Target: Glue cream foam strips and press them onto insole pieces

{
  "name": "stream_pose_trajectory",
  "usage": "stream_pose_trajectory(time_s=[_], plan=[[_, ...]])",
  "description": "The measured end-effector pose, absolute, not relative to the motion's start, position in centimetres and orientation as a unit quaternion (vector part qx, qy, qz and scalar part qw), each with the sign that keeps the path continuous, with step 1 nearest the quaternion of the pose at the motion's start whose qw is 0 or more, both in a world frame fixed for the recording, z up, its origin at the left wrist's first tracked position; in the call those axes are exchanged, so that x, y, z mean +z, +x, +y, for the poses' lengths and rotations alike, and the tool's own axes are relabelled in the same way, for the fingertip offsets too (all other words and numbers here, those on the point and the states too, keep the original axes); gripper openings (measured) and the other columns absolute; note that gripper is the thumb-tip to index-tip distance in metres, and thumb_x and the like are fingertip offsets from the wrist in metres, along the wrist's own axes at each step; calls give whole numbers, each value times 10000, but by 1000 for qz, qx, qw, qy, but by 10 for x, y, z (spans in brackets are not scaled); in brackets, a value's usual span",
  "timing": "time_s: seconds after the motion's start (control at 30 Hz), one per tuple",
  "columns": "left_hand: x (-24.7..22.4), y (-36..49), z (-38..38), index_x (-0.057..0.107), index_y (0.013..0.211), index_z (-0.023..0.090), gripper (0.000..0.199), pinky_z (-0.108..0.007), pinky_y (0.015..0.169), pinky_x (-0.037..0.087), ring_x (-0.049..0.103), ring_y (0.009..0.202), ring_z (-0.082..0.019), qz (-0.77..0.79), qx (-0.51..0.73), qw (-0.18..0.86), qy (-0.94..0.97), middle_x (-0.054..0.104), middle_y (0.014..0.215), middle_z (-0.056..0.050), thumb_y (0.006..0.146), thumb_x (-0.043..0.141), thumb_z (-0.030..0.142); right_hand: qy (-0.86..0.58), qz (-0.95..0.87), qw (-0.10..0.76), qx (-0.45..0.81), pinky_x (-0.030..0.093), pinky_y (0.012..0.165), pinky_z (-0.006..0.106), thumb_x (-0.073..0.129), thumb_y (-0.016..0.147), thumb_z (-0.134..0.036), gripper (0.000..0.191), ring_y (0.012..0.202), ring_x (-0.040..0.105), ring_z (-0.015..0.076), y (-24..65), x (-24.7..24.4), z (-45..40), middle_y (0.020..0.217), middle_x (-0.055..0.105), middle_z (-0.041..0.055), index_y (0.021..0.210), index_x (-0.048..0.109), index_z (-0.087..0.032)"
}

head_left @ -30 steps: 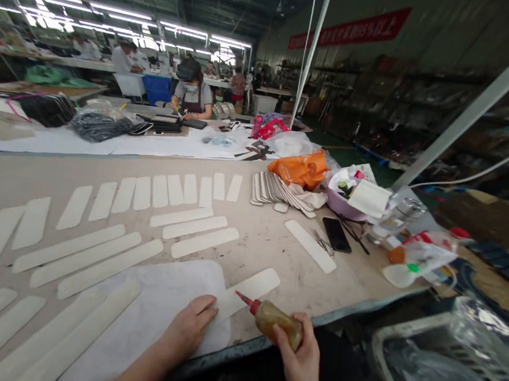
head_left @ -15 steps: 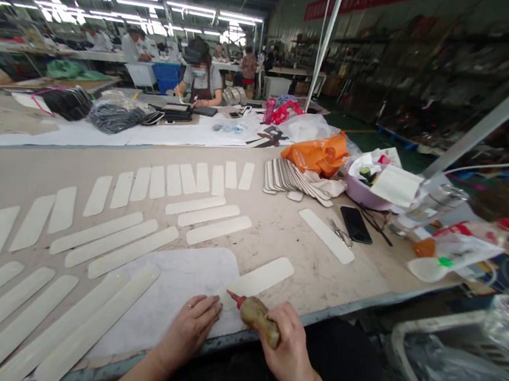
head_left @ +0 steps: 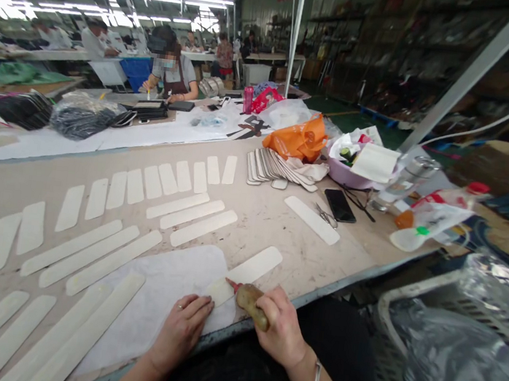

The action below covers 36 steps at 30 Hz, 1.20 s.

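My right hand (head_left: 280,328) is wrapped round a brownish squeeze bottle (head_left: 248,303) with a red pointed nozzle, which looks like a glue bottle. It is tilted, its tip at the near part of a pale rounded strip (head_left: 258,265). My left hand (head_left: 182,329) lies with fingers extended at the strip's near end, touching it or the white sheet (head_left: 164,278) beneath; which one I cannot tell. Left of the sheet, long pale strips (head_left: 113,263) lie side by side, with shorter pale pieces (head_left: 135,186) in a row behind them.
Toward the right lie a single strip (head_left: 311,220), small scissors (head_left: 327,216) and a phone (head_left: 340,205). Behind are a stack of edged pieces (head_left: 275,169), an orange bag (head_left: 296,139) and a purple basin (head_left: 343,172). A plastic crate (head_left: 389,318) stands right of the table edge. A co-worker (head_left: 169,72) sits opposite.
The camera view has shifted, so the scene sits further left. The bottle's nozzle has moved slightly along the strip, and both hands keep nearly the same pose.
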<state>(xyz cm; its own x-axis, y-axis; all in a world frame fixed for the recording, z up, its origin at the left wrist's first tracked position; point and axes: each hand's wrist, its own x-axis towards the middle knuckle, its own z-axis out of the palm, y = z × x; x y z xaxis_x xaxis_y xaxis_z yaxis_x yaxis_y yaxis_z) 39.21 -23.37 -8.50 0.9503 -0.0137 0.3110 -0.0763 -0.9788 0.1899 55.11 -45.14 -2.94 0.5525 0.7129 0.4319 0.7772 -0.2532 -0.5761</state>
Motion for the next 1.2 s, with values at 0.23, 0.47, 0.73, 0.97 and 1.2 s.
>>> stream_pose_trajectory(time_s=[0.23,0.47,0.73,0.97,1.2], plan=[[-85,394,-231,594,1154,200,326,-362,896,489,562,1031,-192,-47,182,81,979,640,1143,-66,868,450,139,-835,-389,364,-137,453,681,317,512,709,-50,232,784,483,187,592,-38,-476,816,515,48,881,550,-202],[-81,398,-231,604,1131,191,301,-356,879,491,568,1016,-191,-67,193,79,976,648,1128,-68,865,470,143,-859,-321,345,-202,468,724,348,533,715,-79,223,818,497,208,619,-48,-487,836,528,60,901,549,-200],[-78,397,-236,597,1140,197,309,-368,893,480,547,1011,-198,-29,162,92,982,635,1126,-74,866,469,138,-813,-347,452,-121,461,675,328,578,759,-168,157,767,499,178,591,-37,-477,825,519,38,895,509,-207],[-76,396,-239,576,1169,204,329,-403,921,461,534,1032,-207,-10,137,103,985,620,1146,-78,869,459,132,-768,-467,438,-9,437,642,309,550,736,-116,158,773,485,182,551,-33,-451,805,515,35,862,530,-209],[-71,399,-242,599,1138,206,314,-388,902,477,550,1003,-200,-8,154,116,981,635,1113,-75,860,470,136,-780,-479,401,18,425,637,302,526,753,-131,99,752,481,176,546,-28,-452,778,510,30,807,535,-214]])
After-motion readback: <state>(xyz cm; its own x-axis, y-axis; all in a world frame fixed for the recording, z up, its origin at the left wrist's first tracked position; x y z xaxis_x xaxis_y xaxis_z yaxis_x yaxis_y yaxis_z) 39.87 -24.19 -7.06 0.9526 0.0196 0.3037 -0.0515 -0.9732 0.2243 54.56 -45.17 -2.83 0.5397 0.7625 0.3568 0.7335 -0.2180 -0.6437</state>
